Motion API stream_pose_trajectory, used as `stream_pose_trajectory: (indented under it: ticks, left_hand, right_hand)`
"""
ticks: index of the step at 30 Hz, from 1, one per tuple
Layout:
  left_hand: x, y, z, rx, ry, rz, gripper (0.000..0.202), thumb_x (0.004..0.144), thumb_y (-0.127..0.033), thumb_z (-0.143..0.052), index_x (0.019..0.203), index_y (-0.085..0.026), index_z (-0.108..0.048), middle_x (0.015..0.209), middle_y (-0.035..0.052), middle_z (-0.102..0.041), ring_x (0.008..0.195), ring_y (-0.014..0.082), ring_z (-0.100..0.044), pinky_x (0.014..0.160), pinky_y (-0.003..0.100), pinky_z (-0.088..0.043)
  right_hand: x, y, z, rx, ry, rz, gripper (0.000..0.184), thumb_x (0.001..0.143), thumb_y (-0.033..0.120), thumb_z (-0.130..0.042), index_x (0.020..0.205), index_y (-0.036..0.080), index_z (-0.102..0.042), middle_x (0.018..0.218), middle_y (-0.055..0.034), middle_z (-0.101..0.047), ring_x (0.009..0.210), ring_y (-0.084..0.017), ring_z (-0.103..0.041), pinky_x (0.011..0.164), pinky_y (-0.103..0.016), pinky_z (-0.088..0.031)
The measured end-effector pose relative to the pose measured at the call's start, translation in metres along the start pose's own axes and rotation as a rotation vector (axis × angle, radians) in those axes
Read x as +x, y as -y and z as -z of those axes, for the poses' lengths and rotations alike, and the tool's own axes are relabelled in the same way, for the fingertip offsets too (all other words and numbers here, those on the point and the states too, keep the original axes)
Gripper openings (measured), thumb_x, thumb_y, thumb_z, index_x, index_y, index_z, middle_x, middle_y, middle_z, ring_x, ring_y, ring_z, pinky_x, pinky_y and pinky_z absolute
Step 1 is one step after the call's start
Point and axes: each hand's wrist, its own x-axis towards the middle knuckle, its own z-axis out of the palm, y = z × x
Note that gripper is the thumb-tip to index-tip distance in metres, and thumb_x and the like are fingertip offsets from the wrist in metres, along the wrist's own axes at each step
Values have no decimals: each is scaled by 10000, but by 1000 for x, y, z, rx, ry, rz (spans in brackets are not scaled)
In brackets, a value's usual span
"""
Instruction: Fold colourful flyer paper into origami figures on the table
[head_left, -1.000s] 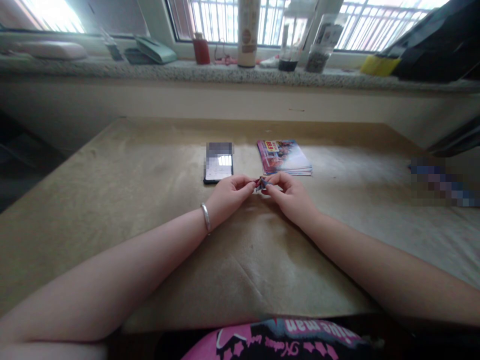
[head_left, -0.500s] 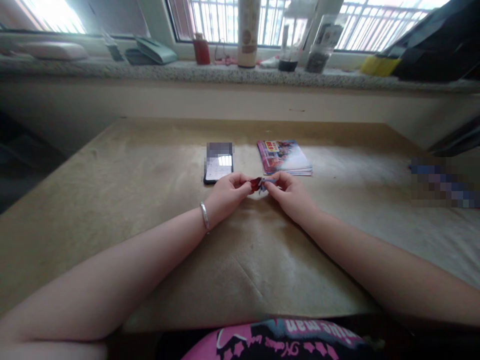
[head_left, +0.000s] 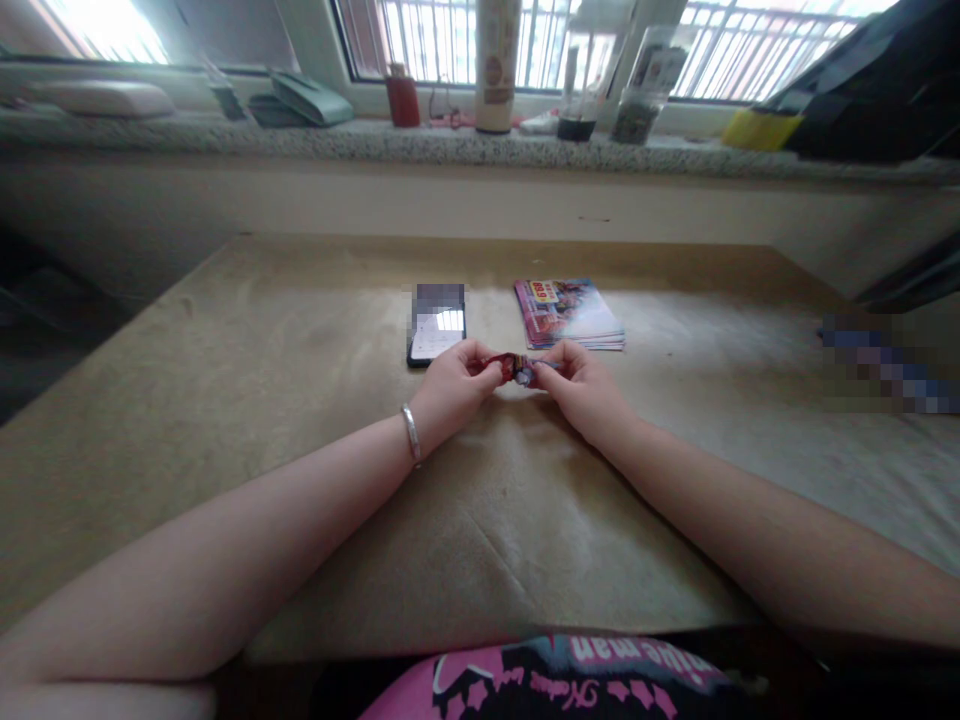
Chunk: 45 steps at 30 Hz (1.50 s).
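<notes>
Red and bluish-white, a small crumpled piece [head_left: 517,368] spans the gap between my hands, nearer to me than the phone [head_left: 438,340] and to its right. My left hand [head_left: 461,380] pinches one end between thumb and fingers, and my right hand [head_left: 577,382] pinches the other; the two hands do not touch. My fingers hide both ends, and its material I cannot tell. My left hand also overlaps the phone's near right corner in this view; the upper part of the screen is blurred into blocks. To the right of the phone, just beyond my right hand, lies a stack of glossy printed sheets [head_left: 570,315], slightly fanned. Far to the phone's right, near the table's edge, a bluish shape [head_left: 885,368] is too blurred to identify. Phone and sheets lie on a beige tabletop [head_left: 300,520], smooth, faintly creased on my side of the phone. Well beyond the phone runs a speckled stone windowsill [head_left: 420,148] bearing a red bottle [head_left: 403,98], a tall cream bottle [head_left: 496,75] and a green case [head_left: 315,100]. Behind it, bright windows show railings outside.
</notes>
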Motion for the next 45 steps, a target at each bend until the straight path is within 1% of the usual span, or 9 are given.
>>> stream_pose_trajectory:
  ticks: [5, 10, 15, 23, 26, 30, 34, 40, 45]
  left_hand:
    - [-2, -6, 0, -89, -10, 45, 112, 717, -202, -618, 724, -142, -524, 731, 11, -656, 701, 105, -627, 670, 224, -470]
    - [-2, -3, -1, -40, 13, 0, 183, 692, -267, -661, 711, -140, -531, 724, 13, -655, 688, 112, -617, 646, 227, -459]
    - [-1, -1, -1, -55, 47, -16, 212, 675, -298, -674, 715, -133, -547, 742, 19, -653, 701, 115, -613, 673, 240, -460]
    - [-2, -5, 0, -151, 27, 51, 149, 674, -184, -643, 691, -145, -501, 697, -5, -646, 655, 84, -605, 656, 209, -455]
    - [-2, -5, -1, -145, 61, 51, 168, 695, -237, -664, 734, -142, -531, 705, -1, -650, 671, 97, -610, 662, 222, -461]
    - [-3, -6, 0, 2, 97, 31, 240, 684, -326, -714, 788, -125, -636, 718, 13, -658, 653, 108, -580, 605, 221, -427]
    - [-3, -7, 2, 5, 94, 49, 255, 683, -343, -724, 806, -125, -679, 745, 31, -680, 678, 119, -588, 633, 231, -440]
    - [-2, -8, 5, -52, 152, 60, 213, 724, -323, -686, 796, -123, -675, 741, 31, -676, 698, 119, -593, 681, 237, -451]
    - [-3, -9, 7, -6, 155, -36, 200, 730, -334, -673, 710, -139, -634, 712, 14, -624, 669, 112, -552, 653, 230, -424]
  right_hand:
    - [2, -1, 1, 108, 6, -51, 267, 695, 393, -653, 702, 220, -449, 672, 45, -588, 669, -126, -592, 713, -308, -498]
    - [2, 2, 0, -66, -6, -98, 263, 682, 409, -665, 784, 212, -523, 638, 35, -597, 575, -125, -564, 553, -263, -440]
    - [1, 4, 0, -183, 11, -93, 296, 694, 450, -670, 827, 197, -596, 655, 9, -623, 581, -139, -575, 537, -264, -416]
    - [2, 6, 3, 142, 41, -161, 336, 610, 486, -735, 708, 189, -612, 648, 12, -637, 585, -109, -548, 577, -247, -410]
    - [2, 5, 2, 128, 23, -165, 339, 619, 490, -731, 725, 189, -613, 642, 16, -631, 585, -107, -544, 557, -238, -392]
    - [1, 2, 2, 30, 10, -145, 333, 662, 506, -697, 766, 199, -622, 644, 15, -632, 547, -107, -516, 500, -237, -360]
    - [1, 5, 2, -38, 22, -165, 335, 647, 488, -715, 808, 198, -668, 664, 3, -648, 560, -118, -526, 520, -252, -395]
    - [1, 8, 3, 208, 55, -237, 325, 574, 449, -774, 720, 189, -644, 666, 16, -637, 597, -100, -544, 581, -238, -425]
    - [2, 7, 5, 240, 78, -269, 324, 559, 435, -776, 651, 192, -583, 656, 31, -613, 562, -82, -505, 548, -227, -406]
